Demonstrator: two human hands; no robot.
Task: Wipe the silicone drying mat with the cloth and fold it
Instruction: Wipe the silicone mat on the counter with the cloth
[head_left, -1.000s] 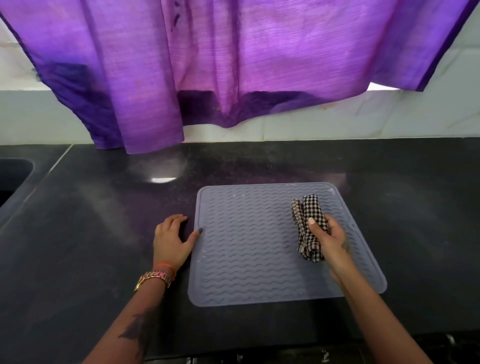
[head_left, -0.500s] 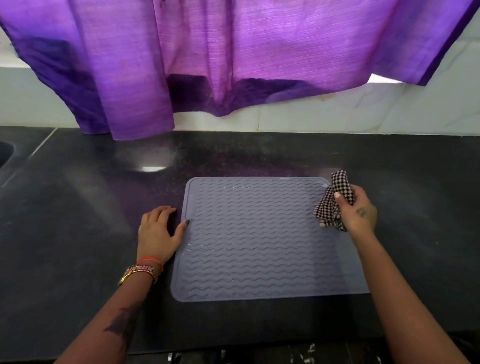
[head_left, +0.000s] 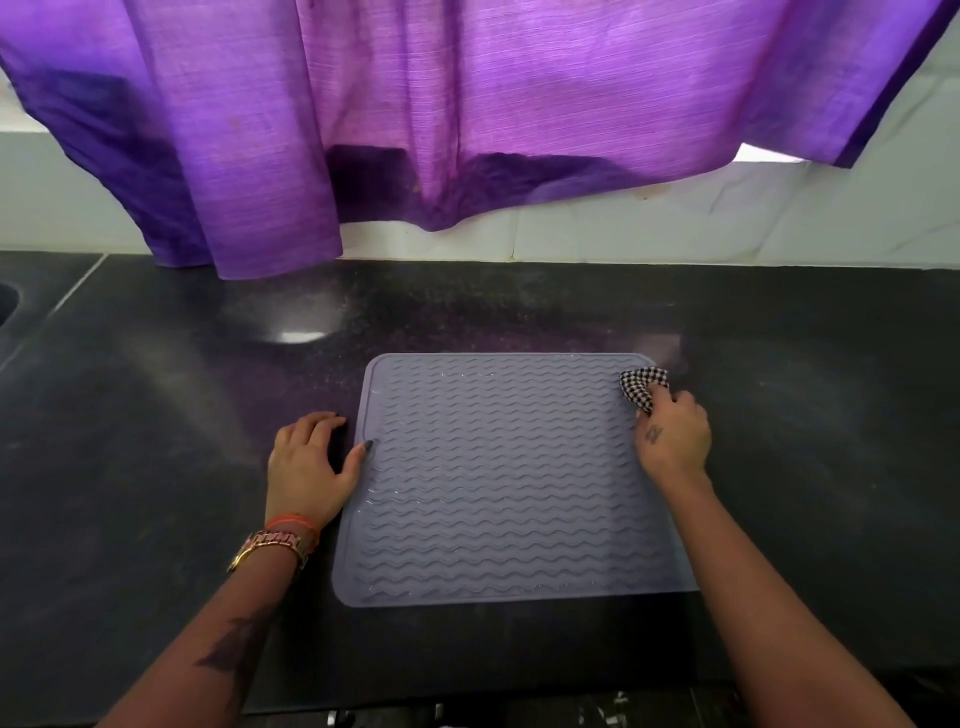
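A grey silicone drying mat (head_left: 498, 483) with wavy ridges lies flat on the black countertop (head_left: 156, 415). My right hand (head_left: 672, 441) grips a bunched black-and-white checked cloth (head_left: 641, 387) at the mat's far right corner. My left hand (head_left: 306, 467) rests flat on the counter beside the mat's left edge, its thumb tip touching the mat's rim. A few water droplets glint along the ridges.
A purple curtain (head_left: 415, 130) hangs over the white tiled backsplash (head_left: 727, 228) behind the counter. A sink edge (head_left: 8, 306) shows at the far left. The counter's front edge runs along the bottom of the view.
My right hand has carried the cloth from the mat's right middle up to its far right corner. My left hand has stayed at the left edge.
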